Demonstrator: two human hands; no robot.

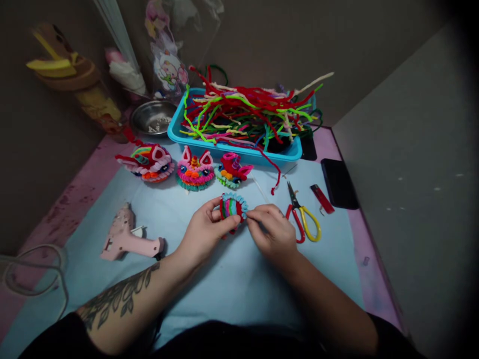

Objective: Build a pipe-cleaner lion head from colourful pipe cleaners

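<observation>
My left hand (209,224) is closed around a small striped pipe-cleaner piece (232,206), red, green, pink and blue, with a light-blue looped edge. My right hand (272,232) is pinched at the right side of that piece, its fingertips at the looped edge; whatever lies between them is too small to name. Behind the hands stand three fuzzy figures: a pink and red one (151,163), a pink one with teal trim (195,171) and a red one with green trim (232,172).
A blue basket (239,149) of pipe cleaners stands at the back beside a metal bowl (149,119). The pink glue gun (129,237) lies left; scissors (309,224), a red lighter (322,199) and a black phone (340,183) lie right. A cable (56,267) curls at far left.
</observation>
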